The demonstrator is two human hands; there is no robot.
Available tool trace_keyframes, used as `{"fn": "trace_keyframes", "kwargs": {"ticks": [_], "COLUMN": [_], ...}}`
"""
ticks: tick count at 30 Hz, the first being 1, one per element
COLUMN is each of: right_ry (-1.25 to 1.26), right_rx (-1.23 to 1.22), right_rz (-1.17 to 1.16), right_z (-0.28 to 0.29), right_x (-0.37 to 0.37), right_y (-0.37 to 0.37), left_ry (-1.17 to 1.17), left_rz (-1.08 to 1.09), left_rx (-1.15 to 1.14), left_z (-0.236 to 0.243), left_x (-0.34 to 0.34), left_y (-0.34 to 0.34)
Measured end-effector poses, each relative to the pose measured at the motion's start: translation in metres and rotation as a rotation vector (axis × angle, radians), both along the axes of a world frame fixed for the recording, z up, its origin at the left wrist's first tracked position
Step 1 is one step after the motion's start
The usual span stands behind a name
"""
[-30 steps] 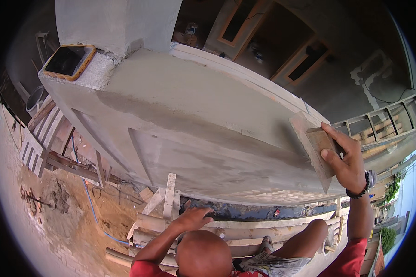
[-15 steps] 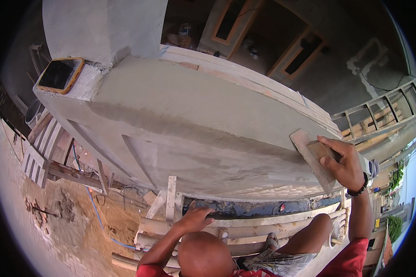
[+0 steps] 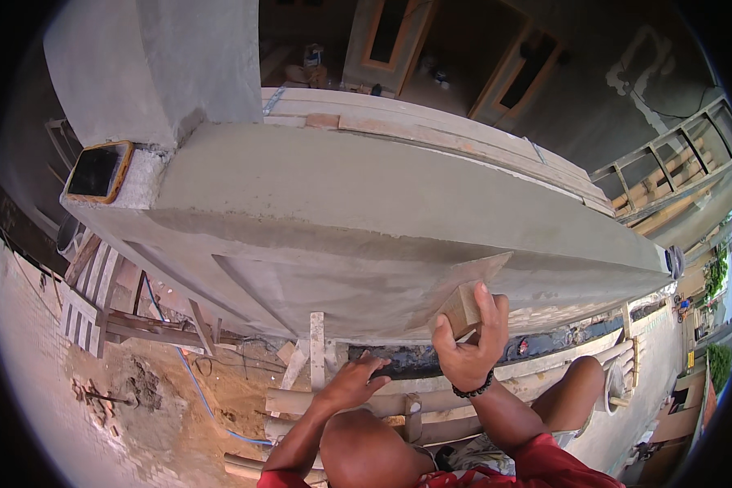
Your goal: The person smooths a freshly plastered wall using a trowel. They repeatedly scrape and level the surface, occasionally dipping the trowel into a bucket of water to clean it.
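My right hand (image 3: pixel 473 354), with a dark beaded bracelet at the wrist, is closed around the block handle of a plastering float (image 3: pixel 484 270). The float's flat blade lies tilted against the front face of a grey plastered beam (image 3: pixel 333 272), below its edge. Smooth, damp-looking plaster covers the beam's top (image 3: pixel 342 179). My left hand (image 3: pixel 352 385) is empty, its fingers apart, low in front of the beam and just right of an upright wooden post (image 3: pixel 317 350).
A phone (image 3: pixel 99 172) in an orange case lies on the beam's left end beside a grey column (image 3: pixel 159 65). Boards (image 3: pixel 439 134) run along the far edge. Bamboo poles (image 3: pixel 382 404) lie below my hands. A ladder (image 3: pixel 667 175) stands far right, a slatted wooden piece (image 3: pixel 93 297) left.
My right hand has brought the float left and down from the beam's right edge onto its front face. The view has shifted a little; my left hand stays low and empty.
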State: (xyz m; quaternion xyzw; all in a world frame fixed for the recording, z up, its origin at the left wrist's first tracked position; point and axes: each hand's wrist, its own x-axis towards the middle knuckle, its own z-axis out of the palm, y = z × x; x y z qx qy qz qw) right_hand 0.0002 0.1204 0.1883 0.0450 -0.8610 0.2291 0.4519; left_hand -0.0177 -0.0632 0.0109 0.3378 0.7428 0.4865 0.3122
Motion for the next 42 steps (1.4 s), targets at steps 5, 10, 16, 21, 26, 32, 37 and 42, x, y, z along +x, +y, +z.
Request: {"fn": "trace_keyframes", "kwargs": {"ticks": [5,10,16,21,26,32,37,42], "right_ry": [0.011,-0.209,0.061,-0.229,-0.218,-0.155,-0.233,-0.145], "right_rx": [-0.122,-0.094,-0.054,0.058,0.027,0.059,-0.032,-0.091], "right_rz": [-0.101,-0.074,-0.019,-0.012,0.021,-0.1,-0.103,-0.185], "right_z": [0.005,-0.056,0.006,-0.034,-0.021,-0.025,-0.035,-0.008], "right_x": [-0.045,-0.014,-0.039,-0.039,-0.002,-0.026,0.022,-0.008], "right_y": [-0.03,-0.028,-0.043,-0.045,-0.037,-0.004,0.007,0.025], "left_ry": [-0.003,-0.04,-0.102,-0.061,-0.128,-0.085,-0.075,-0.074], "left_rz": [0.027,0.073,0.097,0.034,0.117,0.045,0.071,0.04], "left_rx": [-0.035,-0.027,-0.031,-0.045,0.008,-0.017,-0.041,-0.02], "left_z": [-0.001,0.001,-0.002,-0.001,-0.004,-0.004,0.003,0.0], "left_x": [0.004,0.007,0.004,-0.001,0.005,0.002,-0.003,-0.005], "left_y": [-0.012,-0.019,-0.031,-0.022,-0.023,-0.011,-0.015,-0.006]}}
